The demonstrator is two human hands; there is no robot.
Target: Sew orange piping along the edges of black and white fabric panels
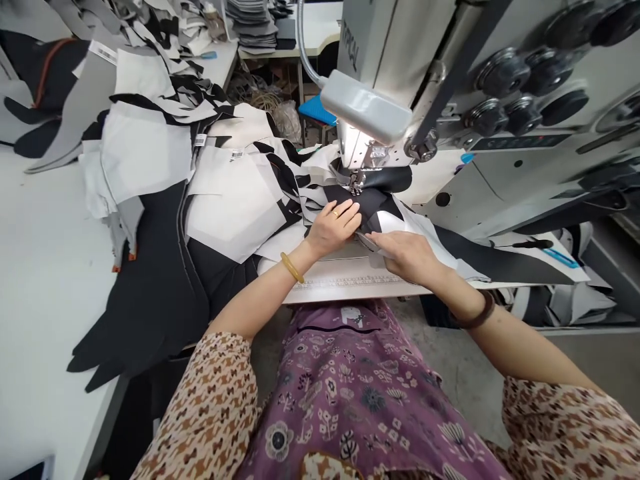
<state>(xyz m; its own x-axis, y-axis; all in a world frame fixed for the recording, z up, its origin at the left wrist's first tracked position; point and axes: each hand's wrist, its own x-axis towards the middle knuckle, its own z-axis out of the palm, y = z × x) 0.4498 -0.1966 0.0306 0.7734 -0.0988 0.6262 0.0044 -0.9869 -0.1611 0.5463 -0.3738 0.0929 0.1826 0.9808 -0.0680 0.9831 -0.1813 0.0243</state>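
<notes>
A black and white fabric piece (369, 203) lies under the presser foot (357, 181) of the sewing machine (385, 53). My left hand (334, 230), with a ring and a yellow bangle, is closed on its near edge just in front of the foot; the thumb is hidden. Right beside it, my right hand (413, 255) pinches the same piece at its near right side, with some fingertips out of sight beneath. The piece trails to the right as a long black strip (500, 257). Under my wrists runs the machine bed's printed ruler (350, 283).
Stacked white and black cut pieces (235, 200) crowd the left side, over the white table (40, 267). A lamp (367, 107) hangs low by the needle. Dark-handled scissors (530, 244) and a blue tool (561, 258) lie at right. More scraps (575, 303) fill a bin below.
</notes>
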